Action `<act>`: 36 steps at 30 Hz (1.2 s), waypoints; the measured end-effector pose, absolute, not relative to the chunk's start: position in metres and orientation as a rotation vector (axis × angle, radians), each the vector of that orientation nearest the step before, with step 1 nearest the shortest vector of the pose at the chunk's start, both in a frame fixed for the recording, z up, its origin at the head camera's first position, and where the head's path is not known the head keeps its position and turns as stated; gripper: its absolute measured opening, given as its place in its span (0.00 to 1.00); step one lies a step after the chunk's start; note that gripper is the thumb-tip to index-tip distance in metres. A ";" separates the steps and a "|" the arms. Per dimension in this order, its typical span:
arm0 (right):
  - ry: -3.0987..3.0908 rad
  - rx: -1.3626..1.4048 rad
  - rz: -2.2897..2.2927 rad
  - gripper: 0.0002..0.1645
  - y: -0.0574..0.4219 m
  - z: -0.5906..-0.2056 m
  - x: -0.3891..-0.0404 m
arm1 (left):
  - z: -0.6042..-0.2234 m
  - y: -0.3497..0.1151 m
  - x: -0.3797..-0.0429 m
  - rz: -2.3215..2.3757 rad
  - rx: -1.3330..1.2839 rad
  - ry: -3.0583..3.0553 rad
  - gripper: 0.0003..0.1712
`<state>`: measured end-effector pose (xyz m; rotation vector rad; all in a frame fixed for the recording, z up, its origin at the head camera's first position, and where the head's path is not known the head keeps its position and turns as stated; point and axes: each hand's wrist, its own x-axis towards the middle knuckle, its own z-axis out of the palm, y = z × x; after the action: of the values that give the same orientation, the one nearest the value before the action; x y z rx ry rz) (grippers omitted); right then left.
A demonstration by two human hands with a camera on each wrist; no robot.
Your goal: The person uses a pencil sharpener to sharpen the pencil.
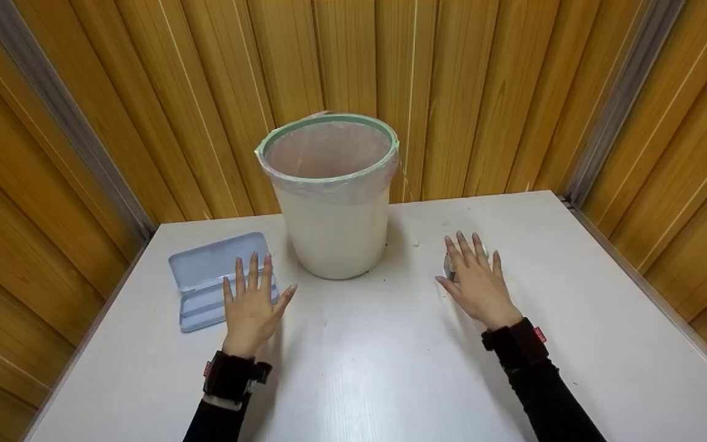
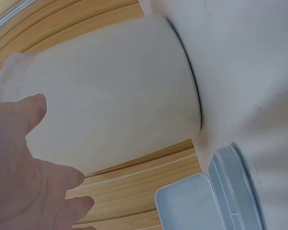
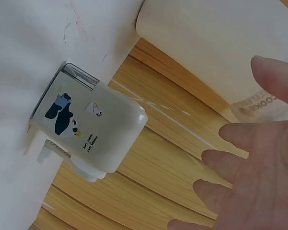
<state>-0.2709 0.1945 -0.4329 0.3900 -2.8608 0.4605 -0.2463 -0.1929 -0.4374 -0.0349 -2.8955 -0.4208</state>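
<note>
My left hand [image 1: 250,313] hovers with its fingers spread, holding nothing, partly in front of a light-blue pencil case [image 1: 215,264]. The case lies open, its lid tilted back and its divided tray facing up; the left wrist view shows its tray edge [image 2: 235,191]. On the right, my right hand [image 1: 479,288] is also spread and holds nothing. Behind it stands a white pencil sharpener [image 3: 91,122] with a panda print, a clear drawer and a crank-like part. In the head view the hand hides most of the sharpener [image 1: 449,267].
A tall cream waste bin [image 1: 338,233] with a green rim and a thin bag liner stands at the back middle of the white table [image 1: 359,368]. Wood-look panel walls [image 1: 452,92] enclose the back and both sides. Small dark specks dot the tabletop.
</note>
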 end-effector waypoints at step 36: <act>-2.723 0.999 1.194 0.35 -0.011 -0.463 -0.284 | -0.429 -0.348 -0.240 -0.967 0.337 -3.097 0.50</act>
<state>-0.2839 -0.0109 -0.4628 0.9993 -2.7231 1.1944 -0.2405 -0.3483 -0.4290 0.3371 -3.0971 -0.9666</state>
